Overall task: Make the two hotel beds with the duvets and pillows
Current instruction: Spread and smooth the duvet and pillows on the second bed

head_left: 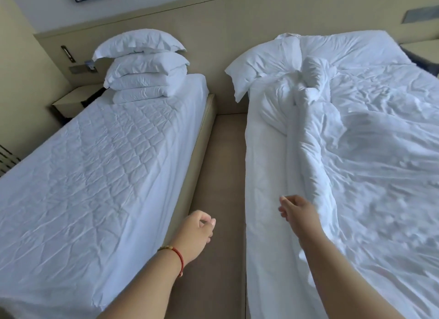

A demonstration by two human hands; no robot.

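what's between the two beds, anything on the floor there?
Head view: only a bare strip of brown carpet runs between the left bed and the right bed. The left hand hangs above it, holding nothing.

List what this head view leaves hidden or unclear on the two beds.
- Right bed: its sheet, hidden under the crumpled duvet; its far side cut by the right edge.
- Left bed: its foot cut by the bottom edge.
- Right hand: motion blur; contact with the duvet unclear.
- Pillow stack: hides the wall behind it.

Both arms extended; left hand (198, 233) and right hand (298, 214) loosely curled
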